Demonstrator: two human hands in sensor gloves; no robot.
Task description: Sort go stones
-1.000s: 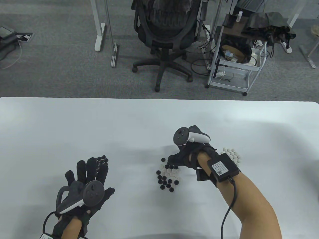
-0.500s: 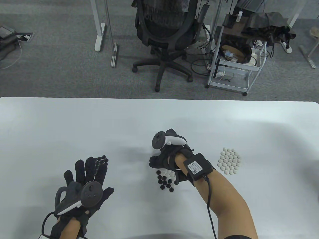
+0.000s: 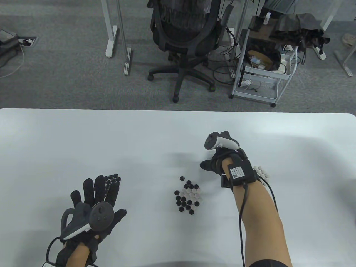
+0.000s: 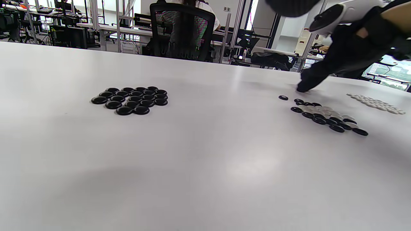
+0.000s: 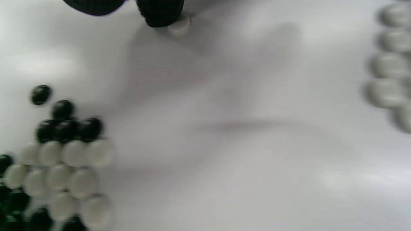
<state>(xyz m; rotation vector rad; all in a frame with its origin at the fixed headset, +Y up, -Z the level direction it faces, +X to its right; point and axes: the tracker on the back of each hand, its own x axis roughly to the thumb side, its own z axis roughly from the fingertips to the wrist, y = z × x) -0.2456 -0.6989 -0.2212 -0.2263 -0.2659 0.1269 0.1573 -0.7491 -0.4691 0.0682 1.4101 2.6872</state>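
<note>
Right now a single white stone (image 5: 179, 24) sits at the fingertips (image 5: 160, 12) of the right hand (image 3: 215, 164), touching the worktop (image 3: 139, 139) on bare surface between the mixed pile (image 3: 188, 197) and the white group (image 3: 261, 173). The right wrist view shows one fingertip over the stone's edge, but whether the grip pinches it or only presses it along I cannot tell. The mixed pile lies near the middle of the worktop, black and white stones packed edge to edge, with one black stone (image 3: 182, 178) loose on its far left side. The white group sits to the right, partly hidden by the right wrist. At the left, the sorted black group (image 4: 131, 99) lies just beyond the left hand (image 3: 96, 200), whose fingers are spread flat, holding nothing.

These stones are probably small, hard, smooth and light, so likely to slip or skate on the slick worktop. A pinch across the thin rim, or a flat fingertip pressing down and sliding, should suit best; the tight packing makes neighbours easy to knock.
</note>
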